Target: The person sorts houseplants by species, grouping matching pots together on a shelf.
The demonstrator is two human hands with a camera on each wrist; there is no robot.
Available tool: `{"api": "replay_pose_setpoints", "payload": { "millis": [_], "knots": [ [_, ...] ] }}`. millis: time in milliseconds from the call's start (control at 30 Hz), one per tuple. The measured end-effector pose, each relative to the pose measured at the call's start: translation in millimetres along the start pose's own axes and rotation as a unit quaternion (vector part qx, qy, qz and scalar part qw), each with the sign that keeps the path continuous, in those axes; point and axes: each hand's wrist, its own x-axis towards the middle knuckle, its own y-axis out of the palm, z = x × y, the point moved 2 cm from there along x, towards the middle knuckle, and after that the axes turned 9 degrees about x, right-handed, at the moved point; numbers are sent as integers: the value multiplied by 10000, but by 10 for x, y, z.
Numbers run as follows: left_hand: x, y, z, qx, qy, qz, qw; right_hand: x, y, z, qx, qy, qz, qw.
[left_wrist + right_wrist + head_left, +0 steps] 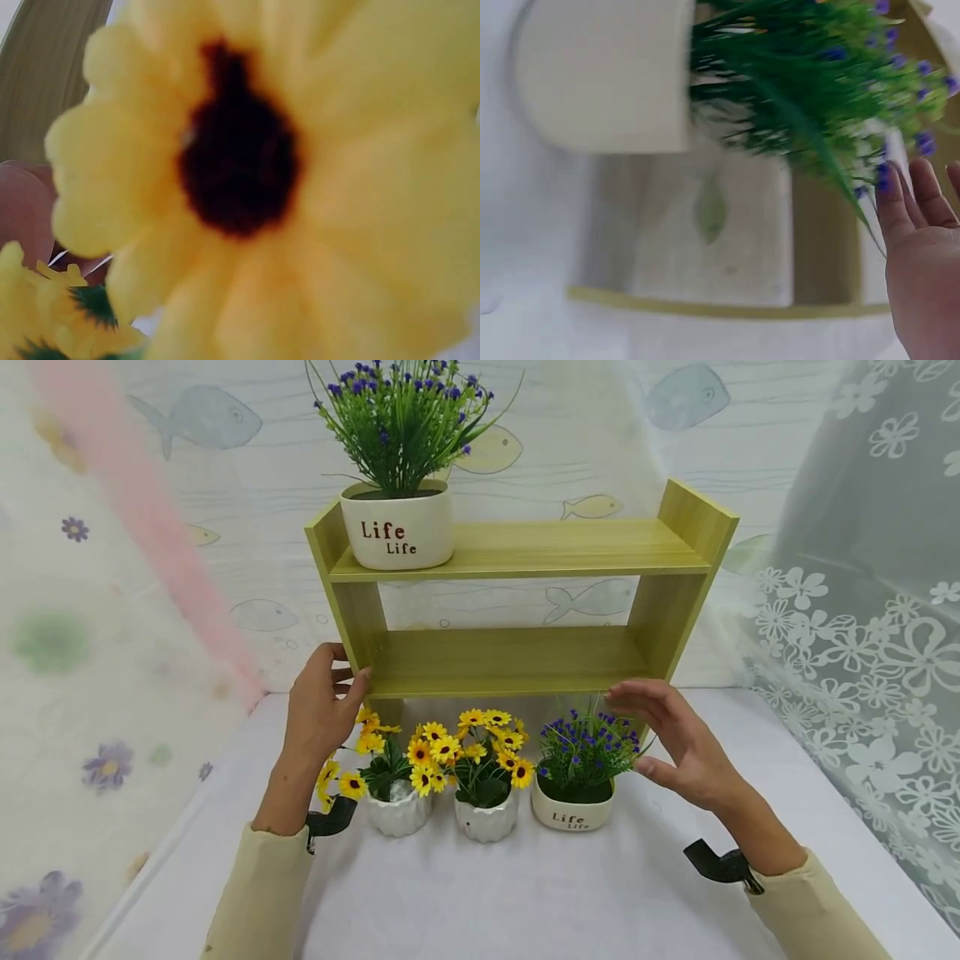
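Note:
My left hand (318,706) holds the left side panel of a two-tier wooden shelf (517,664), thumb at the front edge and fingers on the outer side. In the left wrist view, a yellow flower (240,157) fills most of the picture and hides most of that hand. My right hand (690,756) is beside the shelf's lower right, fingers extended over a potted plant with purple flowers (581,752). The right wrist view has these fingers right at the purple blooms (885,176), palm turned toward the plant.
A larger white pot (401,535) of purple flowers stands on the top board's left end. Two ribbed white pots of yellow flowers, the left pot (399,814) and middle pot (487,820), stand on the white tablecloth (480,902). Patterned curtains (172,510) surround the table.

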Motion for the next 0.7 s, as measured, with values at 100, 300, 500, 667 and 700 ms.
{"api": "replay_pose_setpoints", "payload": {
  "millis": [100,300,500,667,700],
  "knots": [
    [2,0,3,-32,-4,25,10000,-84,-74,-75,-83,67,4,9999],
    [19,-6,8,8,54,-24,10000,-164,-202,-148,-223,157,-88,9996],
    [18,-5,11,-6,3,45,10000,-249,-237,-258,171,262,-202,9993],
    [15,-15,9,-4,9,60,10000,-311,-244,-301,733,226,-265,9967],
    [18,-13,5,-2,9,65,10000,-326,-244,-304,848,222,-233,9959]
  ]
}}
